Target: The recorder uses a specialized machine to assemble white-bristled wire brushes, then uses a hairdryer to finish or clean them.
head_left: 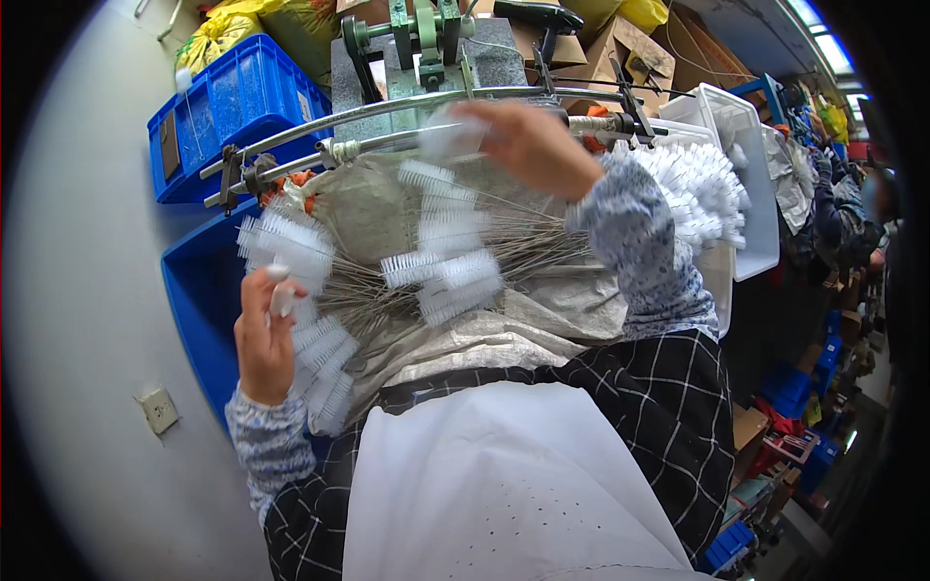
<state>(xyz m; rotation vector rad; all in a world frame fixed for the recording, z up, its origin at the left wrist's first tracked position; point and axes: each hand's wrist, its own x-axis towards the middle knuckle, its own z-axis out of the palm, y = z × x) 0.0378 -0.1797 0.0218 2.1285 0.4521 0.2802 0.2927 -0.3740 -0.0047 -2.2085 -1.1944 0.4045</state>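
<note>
My right hand reaches over the metal rails, fingers closed at a white brush blurred by motion. My left hand is raised at the left with thumb and fingers apart and white coverings on the fingertips. It is beside a stack of white bristle brushes, and nothing shows clearly in its grip. More brushes with thin wire stems lie across the pale cloth over my lap. Another group of brush heads sits just beyond my left hand.
Metal rails with clamps run across the front, before a green machine. Blue bins stand left. A heap of white brushes fills a white bin on the right. Cardboard boxes are behind; another person is far right.
</note>
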